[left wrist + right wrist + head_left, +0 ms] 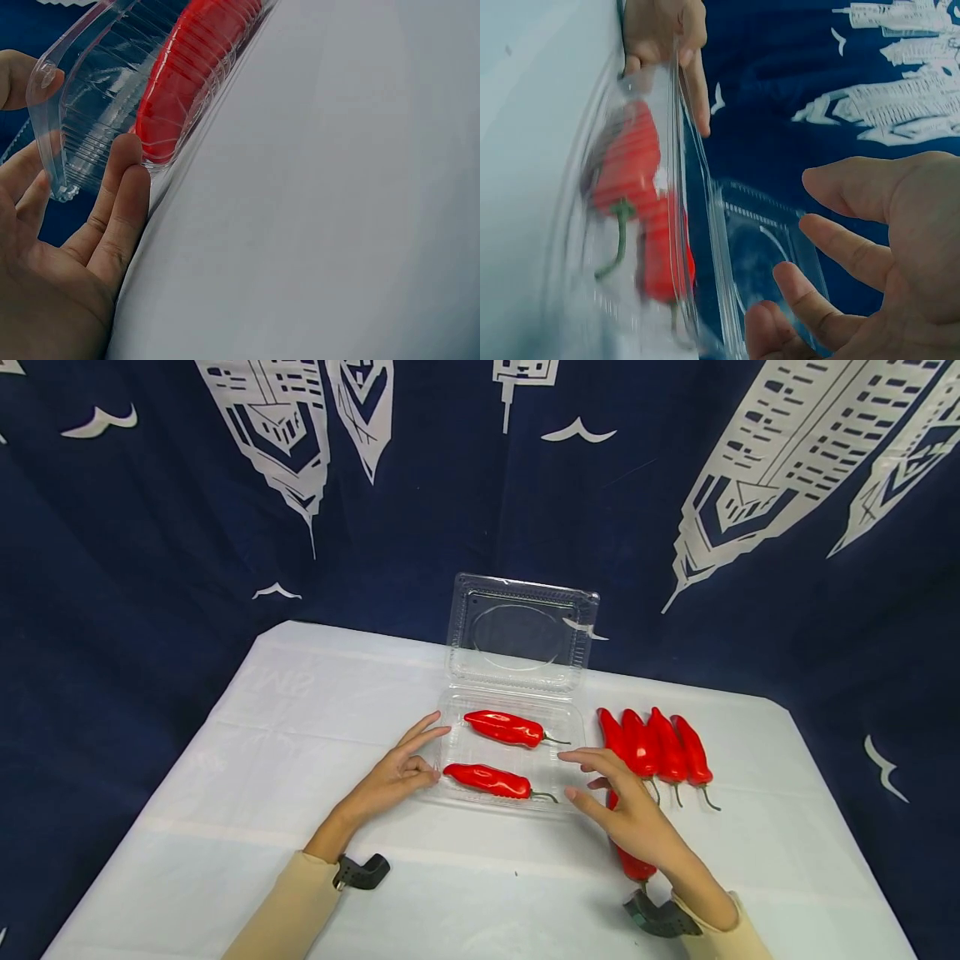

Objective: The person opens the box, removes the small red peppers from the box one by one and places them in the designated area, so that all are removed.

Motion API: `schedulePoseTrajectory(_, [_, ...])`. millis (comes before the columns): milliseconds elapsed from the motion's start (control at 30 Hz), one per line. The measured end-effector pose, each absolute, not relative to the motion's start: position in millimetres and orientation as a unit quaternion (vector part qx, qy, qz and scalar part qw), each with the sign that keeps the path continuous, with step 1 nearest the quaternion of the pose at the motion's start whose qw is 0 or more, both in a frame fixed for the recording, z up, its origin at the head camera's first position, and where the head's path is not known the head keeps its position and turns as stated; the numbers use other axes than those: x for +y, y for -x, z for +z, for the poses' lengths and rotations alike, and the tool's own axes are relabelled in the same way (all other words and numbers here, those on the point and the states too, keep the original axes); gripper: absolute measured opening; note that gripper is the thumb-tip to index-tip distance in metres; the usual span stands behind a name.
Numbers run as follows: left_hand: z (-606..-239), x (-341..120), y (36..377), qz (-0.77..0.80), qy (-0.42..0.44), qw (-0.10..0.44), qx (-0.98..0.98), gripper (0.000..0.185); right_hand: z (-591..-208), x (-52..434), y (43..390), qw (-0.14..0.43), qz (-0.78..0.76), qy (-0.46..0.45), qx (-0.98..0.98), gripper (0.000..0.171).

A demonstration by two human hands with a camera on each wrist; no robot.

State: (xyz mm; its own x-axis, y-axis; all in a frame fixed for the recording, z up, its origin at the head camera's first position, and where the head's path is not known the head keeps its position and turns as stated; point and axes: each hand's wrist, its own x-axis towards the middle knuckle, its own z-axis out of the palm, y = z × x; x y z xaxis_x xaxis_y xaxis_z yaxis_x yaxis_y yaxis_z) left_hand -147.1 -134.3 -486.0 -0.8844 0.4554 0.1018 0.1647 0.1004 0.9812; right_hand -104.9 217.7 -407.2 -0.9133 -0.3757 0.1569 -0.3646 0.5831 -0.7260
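Clearly, the left hand is nearly closed at one spot, at the 9 o'clock end of a clear plastic container: thumb and bent forefinger come together on its edge and pinch it, while the other fingers reach out loosely toward 2 o'clock. The right hand, well apart from the left at the container's 4 o'clock, holds nothing; its fingers are spread and softly bent, the thumb parted from them, and whether a fingertip brushes the plastic I cannot tell. The container lies on the white-covered bench with its lid raised at 12 o'clock. Inside lie a far red pepper toward 12 and a near red pepper toward 6, their green stems pointing roughly to 3. Four more peppers sit side by side at the container's 3 o'clock, and a single pepper, partly covered by the right hand, lies at 4. As for writing, a faint pale mark like lettering, on the bench toward 10 o'clock, is too weak to read; the dark blue curtain beyond bears white printed buildings and birds
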Motion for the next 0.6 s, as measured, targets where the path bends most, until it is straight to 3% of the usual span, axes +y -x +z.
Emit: schedulePoseTrajectory(600, [-485,-134,147,0.635,-0.214,0.116,0.733,0.066,-404,162,118,0.066,-0.497,0.223,0.836,0.044])
